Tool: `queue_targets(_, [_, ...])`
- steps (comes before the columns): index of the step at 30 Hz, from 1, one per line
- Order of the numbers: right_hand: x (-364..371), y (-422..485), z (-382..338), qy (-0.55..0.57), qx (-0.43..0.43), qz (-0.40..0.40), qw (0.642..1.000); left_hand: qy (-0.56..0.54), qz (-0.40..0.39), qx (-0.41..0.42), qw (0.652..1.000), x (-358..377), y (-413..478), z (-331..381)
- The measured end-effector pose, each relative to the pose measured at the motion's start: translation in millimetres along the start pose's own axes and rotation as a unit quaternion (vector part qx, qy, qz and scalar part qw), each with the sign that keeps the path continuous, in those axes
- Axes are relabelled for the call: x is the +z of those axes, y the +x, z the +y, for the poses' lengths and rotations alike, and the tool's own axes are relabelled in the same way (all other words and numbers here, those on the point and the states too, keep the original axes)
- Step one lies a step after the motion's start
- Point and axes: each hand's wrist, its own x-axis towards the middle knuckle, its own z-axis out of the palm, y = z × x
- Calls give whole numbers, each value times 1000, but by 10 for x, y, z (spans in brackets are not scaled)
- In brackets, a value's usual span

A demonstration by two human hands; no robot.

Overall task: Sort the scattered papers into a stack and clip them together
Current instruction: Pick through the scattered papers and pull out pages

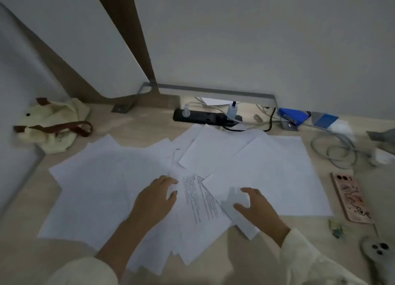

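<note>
Papers (267,167) are lying scattered across the desk (141,122), overlapping at mixed angles and covering its middle from left to right. They are not forming a stack. Most sheets are showing blank; one printed sheet (198,201) is lying tilted between the two hands, partly covered by a blank sheet on its right.

The left hand (156,197) is resting on the papers left of the printed sheet. Its fingers are curling, and thumb and fingers are pinching the edge of a white sheet in the papers.

The right hand (256,207) is lying on the blank sheet right of the printed sheet. Its fingers are spreading flat on the paper and are grasping nothing. Both forearms are entering from the bottom edge in pale sleeves.

Small greenish items (335,228) are lying on the desk near the right hand; they are too blurred to identify.

A phone (352,197) in a patterned case is lying face down just right of the papers. A power strip (205,117) with plugs is sitting behind the papers at the wall. Cables (337,150) are coiling at the right rear. A cream bag (51,126) with brown straps is sitting at the left rear.
</note>
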Motion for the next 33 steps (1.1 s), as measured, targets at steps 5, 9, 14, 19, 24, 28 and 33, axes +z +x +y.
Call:
queue_targets(5, [426,40,252,-134,32,30,990,-25,-74,-33,996,317,48,-257])
queue_targets(9, [685,59,430,-201,-2,66,977,-110,-82,-66,988,542,130,-270])
queue_targets(14, [744,-1,437,-245,-31,116,962,-186,-113,-55,974,830,147,-121])
queue_targets(19, [358,-68,300,-33,-1,125,992,-299,-108,-49,947,890,271,43])
queue_targets(24, [-415,-159,-102,9,-96,105,990,-199,54,132,970,474,470,294])
queue_targets(28, [-776,-151,-436,-144,-203,189,950,0,89,311,946,149,520,646])
queue_targets(33, [-816,-113,-755,-61,-320,230,917,-44,114,198,972,125,483,916])
